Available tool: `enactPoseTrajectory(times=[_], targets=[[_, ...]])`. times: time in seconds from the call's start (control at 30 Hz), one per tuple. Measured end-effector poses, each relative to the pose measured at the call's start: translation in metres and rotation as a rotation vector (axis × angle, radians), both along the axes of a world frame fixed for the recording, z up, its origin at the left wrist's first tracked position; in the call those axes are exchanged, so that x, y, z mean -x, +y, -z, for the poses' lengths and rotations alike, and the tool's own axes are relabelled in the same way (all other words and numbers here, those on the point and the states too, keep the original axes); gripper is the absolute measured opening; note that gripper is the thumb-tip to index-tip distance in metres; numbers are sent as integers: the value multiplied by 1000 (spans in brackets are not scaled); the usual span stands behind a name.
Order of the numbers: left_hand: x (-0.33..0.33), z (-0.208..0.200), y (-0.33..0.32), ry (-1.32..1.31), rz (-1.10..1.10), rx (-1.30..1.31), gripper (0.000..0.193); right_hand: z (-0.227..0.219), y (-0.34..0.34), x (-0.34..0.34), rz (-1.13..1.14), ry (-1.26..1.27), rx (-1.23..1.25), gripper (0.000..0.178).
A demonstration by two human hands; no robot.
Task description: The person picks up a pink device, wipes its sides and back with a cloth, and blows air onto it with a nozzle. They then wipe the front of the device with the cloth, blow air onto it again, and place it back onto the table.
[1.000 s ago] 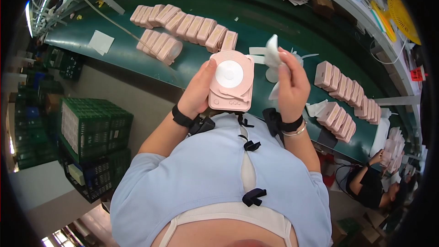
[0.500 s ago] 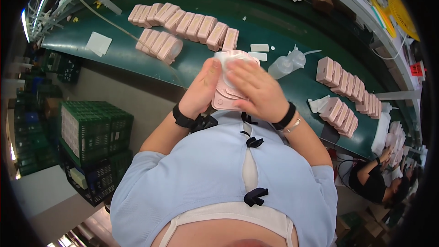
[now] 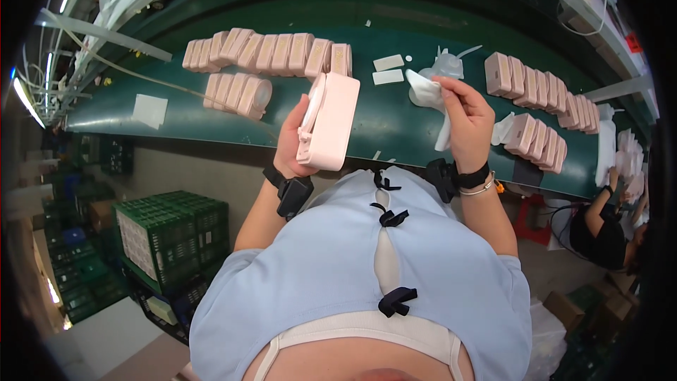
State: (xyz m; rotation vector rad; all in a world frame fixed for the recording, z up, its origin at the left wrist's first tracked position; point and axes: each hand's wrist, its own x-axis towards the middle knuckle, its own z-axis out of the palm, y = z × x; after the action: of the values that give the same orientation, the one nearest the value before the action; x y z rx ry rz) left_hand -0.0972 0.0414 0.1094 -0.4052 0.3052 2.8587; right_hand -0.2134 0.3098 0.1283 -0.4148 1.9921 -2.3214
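Note:
My left hand (image 3: 290, 142) is closed around a pale pink plastic device (image 3: 334, 121), a boxy body with a round disc on its left side. It is tilted up on its edge just above the near side of the bench. Off to the right, my right hand (image 3: 468, 121) pinches a white cloth (image 3: 425, 90) between thumb and fingers, away from the device. Part of the cloth hangs below the fingers. Behind it stands a clear plastic squeeze bottle (image 3: 447, 65) with a thin spout, partly covered by the cloth.
Rows of similar pink devices (image 3: 266, 53) stand at the back left, with more pink devices (image 3: 525, 81) at the right. White cards (image 3: 388, 76) lie mid-bench on the green table (image 3: 381, 123). Green crates (image 3: 173, 236) are stacked at lower left. Another person (image 3: 599, 233) works at far right.
My right hand has left the device's round face and moved right with the white cloth. My left hand has turned the device onto its side, showing its smooth flat face.

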Motion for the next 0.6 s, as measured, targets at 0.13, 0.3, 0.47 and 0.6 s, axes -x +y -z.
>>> enactPoseTrajectory(times=[0.13, 0.3, 0.47, 0.6], targets=[[5, 4, 14, 22, 112, -139, 56, -24, -41, -4, -13, 209, 75, 21], [6, -5, 17, 45, 174, -90, 51, -35, -59, -19, -370, 433, -102, 29], [1, -16, 22, 13, 173, -19, 50, -31, -60, -28, -304, 624, -24, 35], [0, -13, 25, 101, 155, -89, 51, -37, -55, -25, -315, 848, -152, 32]])
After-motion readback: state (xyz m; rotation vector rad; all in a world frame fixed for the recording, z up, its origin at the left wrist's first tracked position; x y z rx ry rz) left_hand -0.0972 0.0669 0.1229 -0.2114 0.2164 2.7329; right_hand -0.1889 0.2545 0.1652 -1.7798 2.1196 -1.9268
